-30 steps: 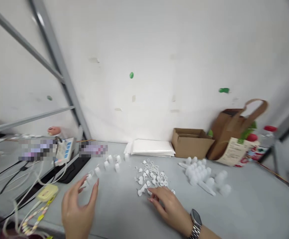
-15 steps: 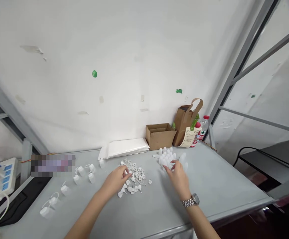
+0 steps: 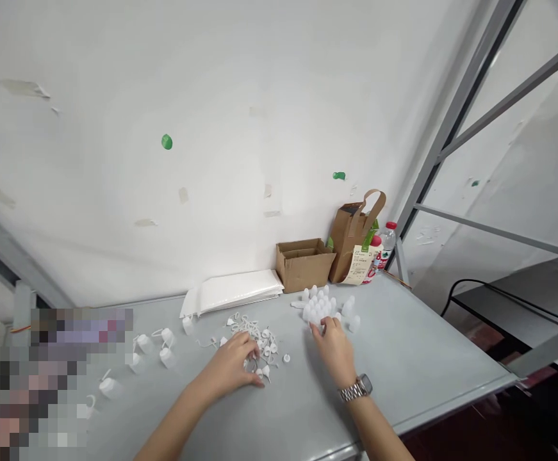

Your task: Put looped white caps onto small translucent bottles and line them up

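Observation:
My left hand (image 3: pixel 233 363) hovers over a pile of small white caps with looped straps (image 3: pixel 268 339). Its thumb and fingers are spread around some of the caps, and I see nothing gripped. My right hand (image 3: pixel 335 351), with a metal watch (image 3: pixel 357 388) on the wrist, reaches to the near edge of a cluster of small translucent bottles (image 3: pixel 318 306). Thumb and forefinger are apart there; whether they touch a bottle I cannot tell. A couple of bottles (image 3: pixel 348 306) stand just right of the cluster. One loose white cap (image 3: pixel 286 358) lies between the hands.
Several capped bottles (image 3: pixel 167 357) stand spread across the left of the grey table (image 3: pixel 432 358). Along the wall are white envelopes (image 3: pixel 240 289), a cardboard box (image 3: pixel 306 267), a brown paper bag (image 3: pixel 346 240) and a red-capped bottle (image 3: pixel 388 238). The far left is blurred out.
My left hand has moved nearer over the cap pile, and its thumb and fingers have spread wider. My right hand stays at the bottles with a narrower finger gap. The view has shifted slightly.

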`<state>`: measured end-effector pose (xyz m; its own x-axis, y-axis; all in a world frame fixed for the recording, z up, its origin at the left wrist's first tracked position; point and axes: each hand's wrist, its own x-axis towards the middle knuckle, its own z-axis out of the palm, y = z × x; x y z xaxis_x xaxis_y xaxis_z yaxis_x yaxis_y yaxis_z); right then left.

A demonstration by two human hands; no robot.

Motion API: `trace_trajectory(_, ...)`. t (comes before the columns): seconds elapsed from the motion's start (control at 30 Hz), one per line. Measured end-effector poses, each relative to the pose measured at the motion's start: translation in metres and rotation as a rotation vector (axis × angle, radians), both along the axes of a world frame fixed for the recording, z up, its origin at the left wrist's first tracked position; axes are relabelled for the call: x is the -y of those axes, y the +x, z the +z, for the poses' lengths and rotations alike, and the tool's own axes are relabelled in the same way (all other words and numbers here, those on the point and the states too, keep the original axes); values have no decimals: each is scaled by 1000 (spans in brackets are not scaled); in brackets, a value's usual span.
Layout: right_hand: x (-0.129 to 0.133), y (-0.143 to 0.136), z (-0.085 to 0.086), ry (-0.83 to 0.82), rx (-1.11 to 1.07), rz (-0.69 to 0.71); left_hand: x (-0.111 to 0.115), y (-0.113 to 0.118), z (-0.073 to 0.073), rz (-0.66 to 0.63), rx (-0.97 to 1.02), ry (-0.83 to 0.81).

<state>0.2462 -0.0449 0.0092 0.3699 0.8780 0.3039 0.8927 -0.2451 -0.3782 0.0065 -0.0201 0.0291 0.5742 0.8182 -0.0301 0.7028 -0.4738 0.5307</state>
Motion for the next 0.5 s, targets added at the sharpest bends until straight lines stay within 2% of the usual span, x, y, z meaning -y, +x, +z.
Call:
trace_trajectory(0.1,4,-3,5,92,-43,73,-2,2,-3,-4,8,7)
trace_trajectory(0.2,5,-10,13,197,-169,220,-5,2,-5,18,60,8)
trace_trajectory(0.37,-2,-24,28,219,-394,457,-8,-1,-7,99,174,-1)
trace_trajectory(0.5,-8,-32,36,175,-468,525,-11,-7,-6,134,245,-15)
